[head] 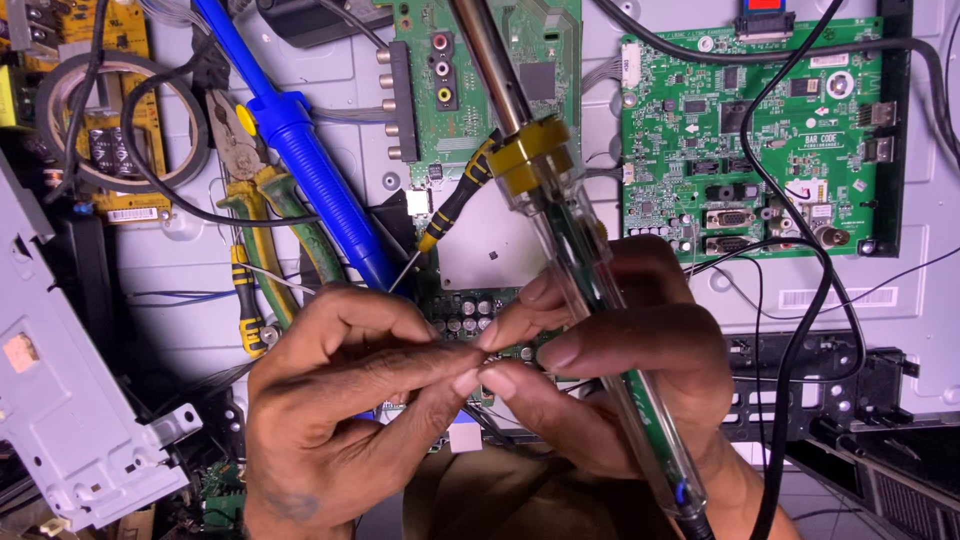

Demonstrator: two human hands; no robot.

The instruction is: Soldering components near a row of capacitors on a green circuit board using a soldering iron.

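Leftmost, a roll of tape (122, 120) lies on a yellow board, and a grey metal bracket (70, 400) slants along the edge of the bench. Next come green-handled pliers (262, 185) and a blue desoldering pump (300, 150), laid diagonally on the white back panel (180, 260), probably so they stay within reach. A small yellow-and-black screwdriver (250, 310) lies just below them.

Near the middle, the left hand (340, 400) meets the right hand (610, 360) fingertip to fingertip: thumb and forefinger of each are pressed together, pinching something very thin between them (too small to tell what, perhaps a wire or a strand of solder). The pinch sits just above a green circuit board (480, 100), low in the centre of the view.

The right hand's remaining fingers curl around a clear-handled soldering iron (590, 290), its metal barrel pointing up and away from the fingers, seemingly parked in the palm so both fingertips stay free. Further right, a second green board (750, 140) is mounted on the panel, crossed by black cables (800, 300).
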